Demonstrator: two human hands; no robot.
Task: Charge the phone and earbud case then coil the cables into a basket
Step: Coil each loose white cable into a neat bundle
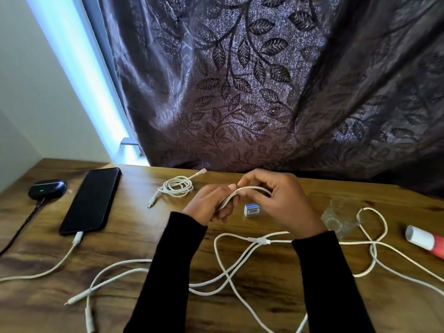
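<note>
Near the middle of the wooden surface [144, 236], the left hand [211, 205] and right hand [276, 200] both gripped a folded length of the white cable [242, 189], its loose remainder sprawling toward the near edge. The phone [91, 200], with a white plug in its near end, and the earbud case [47, 188], green light showing, lay by the left edge. A coiled cable [176, 186] rested near the far edge.

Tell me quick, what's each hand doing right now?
Left hand: gripping the white cable.
Right hand: pinching the same cable.
</note>
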